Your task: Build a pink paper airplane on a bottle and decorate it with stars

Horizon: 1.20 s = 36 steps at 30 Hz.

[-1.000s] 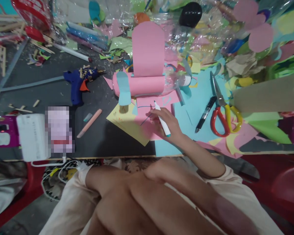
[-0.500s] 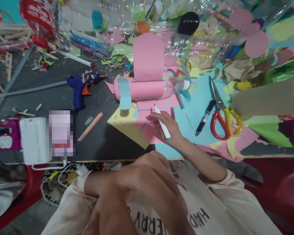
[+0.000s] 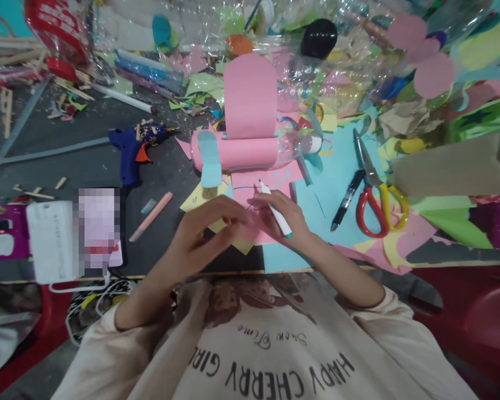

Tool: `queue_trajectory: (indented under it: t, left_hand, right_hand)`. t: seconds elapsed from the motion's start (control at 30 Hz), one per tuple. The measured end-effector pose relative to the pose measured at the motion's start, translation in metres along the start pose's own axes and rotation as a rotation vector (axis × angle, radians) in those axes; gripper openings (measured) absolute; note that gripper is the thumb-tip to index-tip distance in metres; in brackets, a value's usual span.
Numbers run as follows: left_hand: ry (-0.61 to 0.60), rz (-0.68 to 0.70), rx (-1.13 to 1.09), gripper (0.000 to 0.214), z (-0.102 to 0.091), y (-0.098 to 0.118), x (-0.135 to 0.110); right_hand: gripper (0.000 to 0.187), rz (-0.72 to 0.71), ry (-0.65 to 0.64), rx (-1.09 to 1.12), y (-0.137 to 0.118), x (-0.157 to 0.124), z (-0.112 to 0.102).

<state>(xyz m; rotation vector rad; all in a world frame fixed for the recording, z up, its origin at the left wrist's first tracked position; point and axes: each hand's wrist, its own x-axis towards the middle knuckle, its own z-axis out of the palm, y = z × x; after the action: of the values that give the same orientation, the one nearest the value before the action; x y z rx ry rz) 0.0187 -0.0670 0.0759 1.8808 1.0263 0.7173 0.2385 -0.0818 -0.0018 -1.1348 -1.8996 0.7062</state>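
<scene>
My right hand [image 3: 284, 218] grips a white marker [image 3: 275, 208] with a teal end, its tip resting on a pink paper sheet [image 3: 261, 183] that carries a blue line. My left hand [image 3: 210, 229] reaches over the yellow paper [image 3: 196, 197] toward the same pink sheet, fingers bent and partly blurred, nothing visible in them. Just beyond stands a pink paper-covered bottle model [image 3: 241, 150] with a light blue fin and an upright pink flap.
A blue glue gun [image 3: 134, 147] lies to the left on the dark table [image 3: 87, 166]. Red-and-yellow scissors [image 3: 377, 191] and a black pen [image 3: 349, 199] lie right on light blue paper. A white power bank [image 3: 52, 240] and pink stick [image 3: 151, 215] sit left. Paper scraps and plastic crowd the back.
My left hand has come up from my lap and moved forward onto the papers beside my right hand. The right hand and marker have barely moved.
</scene>
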Motion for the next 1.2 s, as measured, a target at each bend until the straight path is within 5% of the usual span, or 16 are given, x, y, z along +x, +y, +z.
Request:
queue_trajectory:
  t: [0.13, 0.27, 0.5, 0.7, 1.2]
  left_hand:
    - [-0.11, -0.182, 0.527, 0.028, 0.009, -0.039, 0.021]
    - [-0.116, -0.187, 0.828, 0.032, 0.018, -0.061, 0.026]
    - [-0.153, -0.097, 0.867, 0.036, 0.017, -0.067, 0.024]
    - [-0.155, -0.1, 0.843, 0.035, 0.017, -0.071, 0.025]
    - [-0.183, -0.142, 0.783, 0.038, 0.015, -0.069, 0.025]
  right_hand:
    - [0.024, 0.055, -0.032, 0.149, 0.0, 0.003, -0.004]
    - [0.027, 0.238, -0.057, 0.338, 0.002, 0.007, -0.009]
    - [0.037, 0.436, -0.014, 0.752, 0.01, 0.025, -0.006]
    - [0.028, 0.519, -0.051, 0.58, 0.009, 0.032, 0.0]
    - [0.016, 0.305, -0.257, 0.295, -0.001, 0.021, 0.003]
